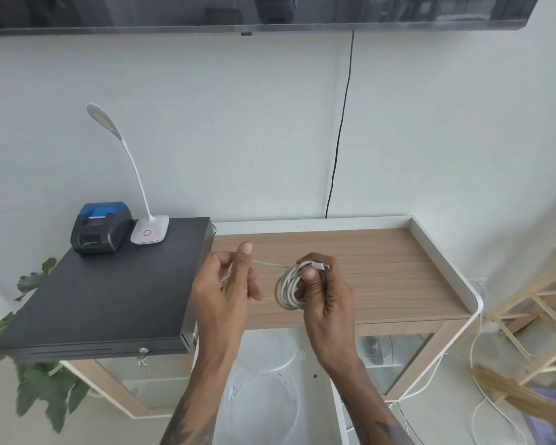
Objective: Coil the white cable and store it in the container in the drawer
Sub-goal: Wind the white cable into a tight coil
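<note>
- White cable (288, 289) hangs mostly coiled in the right hand (321, 293), above the wooden surface (382, 274).
- Right grip pinches the loops together, thumb pressed on them.
- Left hand (228, 284) pinches the short free tail, drawn taut.
- Best wrap the tail snugly around the loops so they hold.
- Open drawer (270, 396) waits below; its container is hard to make out.

I can read no text or numbers; only a red ring marks the lamp base (149, 230).
</note>
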{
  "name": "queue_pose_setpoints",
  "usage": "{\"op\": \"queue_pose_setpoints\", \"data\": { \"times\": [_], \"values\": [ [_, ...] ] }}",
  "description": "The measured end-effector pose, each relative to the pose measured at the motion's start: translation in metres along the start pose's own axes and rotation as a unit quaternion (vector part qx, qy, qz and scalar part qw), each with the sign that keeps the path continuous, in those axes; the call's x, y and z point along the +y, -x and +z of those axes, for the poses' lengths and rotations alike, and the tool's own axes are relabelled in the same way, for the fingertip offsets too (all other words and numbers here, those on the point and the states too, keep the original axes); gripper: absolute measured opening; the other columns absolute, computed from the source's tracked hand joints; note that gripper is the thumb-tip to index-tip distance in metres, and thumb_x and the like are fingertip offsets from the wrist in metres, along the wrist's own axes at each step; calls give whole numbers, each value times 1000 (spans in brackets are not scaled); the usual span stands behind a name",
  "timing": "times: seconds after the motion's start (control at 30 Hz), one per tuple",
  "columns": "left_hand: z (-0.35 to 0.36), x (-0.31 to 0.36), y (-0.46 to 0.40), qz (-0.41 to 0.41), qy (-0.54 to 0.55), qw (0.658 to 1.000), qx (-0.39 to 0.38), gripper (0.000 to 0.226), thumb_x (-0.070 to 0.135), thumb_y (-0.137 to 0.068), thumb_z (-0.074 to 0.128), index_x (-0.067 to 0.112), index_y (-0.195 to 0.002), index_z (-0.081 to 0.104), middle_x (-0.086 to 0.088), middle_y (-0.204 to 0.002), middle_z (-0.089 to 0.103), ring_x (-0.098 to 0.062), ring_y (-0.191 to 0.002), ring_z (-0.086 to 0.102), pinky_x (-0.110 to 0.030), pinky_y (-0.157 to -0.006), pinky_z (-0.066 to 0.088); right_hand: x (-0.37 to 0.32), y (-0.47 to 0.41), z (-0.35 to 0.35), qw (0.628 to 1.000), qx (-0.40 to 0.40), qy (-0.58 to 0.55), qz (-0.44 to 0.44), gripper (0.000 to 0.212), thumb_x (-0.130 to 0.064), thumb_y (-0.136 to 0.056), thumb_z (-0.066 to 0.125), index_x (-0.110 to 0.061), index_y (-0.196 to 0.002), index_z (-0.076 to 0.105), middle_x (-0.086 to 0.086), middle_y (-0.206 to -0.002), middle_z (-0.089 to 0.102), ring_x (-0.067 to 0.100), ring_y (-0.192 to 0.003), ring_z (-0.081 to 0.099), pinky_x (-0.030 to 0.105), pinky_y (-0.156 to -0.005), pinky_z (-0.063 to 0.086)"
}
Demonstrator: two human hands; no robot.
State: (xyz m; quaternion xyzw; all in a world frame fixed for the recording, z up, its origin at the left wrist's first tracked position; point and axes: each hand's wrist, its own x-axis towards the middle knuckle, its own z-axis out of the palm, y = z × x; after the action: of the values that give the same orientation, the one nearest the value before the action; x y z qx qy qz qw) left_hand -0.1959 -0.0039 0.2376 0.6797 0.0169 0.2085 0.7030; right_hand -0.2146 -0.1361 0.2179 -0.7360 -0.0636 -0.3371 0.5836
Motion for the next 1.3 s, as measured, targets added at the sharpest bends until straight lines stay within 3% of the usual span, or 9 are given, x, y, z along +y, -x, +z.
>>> {"op": "queue_pose_setpoints", "data": {
  "times": [0.13, 0.27, 0.43, 0.6, 0.7, 0.9, 1.0, 1.1, 1.3],
  "values": [
    [-4, -2, 3, -27, -57, 995, -78, 29, 47, -88, 67, 20, -78, 68, 4, -63, 64, -13, -51, 56, -31, -56, 47, 3, -4, -4, 1000, 9, 6, -12, 17, -10, -100, 47, -5, -93, 61, -6, -72, 56, 1, -57, 48, 9, -58, 39],
    [-8, 0, 7, -44, -73, 978, -189, 26, 43, -87, 65, 20, -83, 75, 6, -66, 69, -6, -50, 56, -16, -53, 46, 8, -1, -4, 999, 5, 30, -37, 16, -12, -101, 47, -7, -98, 61, 0, -77, 60, 14, -63, 52, 18, -60, 41],
    [7, -4, 15, -46, -78, 989, -118, 9, 27, -90, 69, 22, -86, 75, 11, -69, 72, -5, -56, 61, -19, -58, 49, 10, 5, 1, 997, -23, 41, -63, 19, -31, -104, 38, -23, -102, 55, 4, -87, 62, 26, -76, 58, 35, -65, 48],
    [5, -4, 13, -37, -122, 989, -79, 13, 37, -83, 75, 24, -82, 76, 18, -65, 69, 0, -60, 59, -15, -63, 47, 15, 8, -1, 995, -22, 78, -52, 16, -20, -102, 41, -21, -101, 57, 6, -84, 59, 18, -75, 53, 22, -67, 42],
    [-1, -1, 16, -111, -68, 985, -116, 17, 32, -88, 72, 17, -80, 77, 11, -54, 58, -5, -52, 50, -15, -52, 44, 21, 5, -2, 994, -8, 104, -32, 17, -10, -101, 46, -10, -100, 62, 8, -82, 58, 17, -73, 50, 20, -66, 38],
    [-4, 12, 26, -312, 152, 922, -174, 19, 4, -85, 71, 3, -103, 75, -13, -92, 79, -23, -75, 76, -25, -63, 60, 26, 4, -3, 990, -19, 130, -43, 13, -20, -97, 44, -23, -105, 54, 8, -84, 56, 9, -73, 46, 3, -66, 34],
    [1, 11, 32, -310, 159, 920, -178, 38, 10, -71, 80, 5, -108, 73, -16, -101, 78, -25, -90, 77, -33, -74, 63, 28, 4, -4, 993, -36, 96, -52, 22, -41, -100, 47, -22, -104, 57, 7, -87, 59, 14, -77, 52, 13, -66, 42],
    [0, 5, 31, -294, 102, 934, -177, 36, 14, -68, 84, 10, -104, 77, -14, -100, 79, -25, -92, 76, -34, -78, 62, 30, 5, -6, 993, -36, 99, -54, 15, -22, -103, 49, -15, -102, 62, 3, -87, 59, 16, -75, 53, 25, -64, 47],
    [6, -9, 37, -250, 102, 951, -151, 29, 19, -68, 86, 10, -95, 79, -16, -95, 78, -25, -85, 75, -30, -75, 61, 21, 4, -7, 995, -61, 70, -46, 16, -9, -99, 53, -11, -97, 69, -16, -89, 59, 17, -79, 57, 19, -73, 46]
  ]
}}
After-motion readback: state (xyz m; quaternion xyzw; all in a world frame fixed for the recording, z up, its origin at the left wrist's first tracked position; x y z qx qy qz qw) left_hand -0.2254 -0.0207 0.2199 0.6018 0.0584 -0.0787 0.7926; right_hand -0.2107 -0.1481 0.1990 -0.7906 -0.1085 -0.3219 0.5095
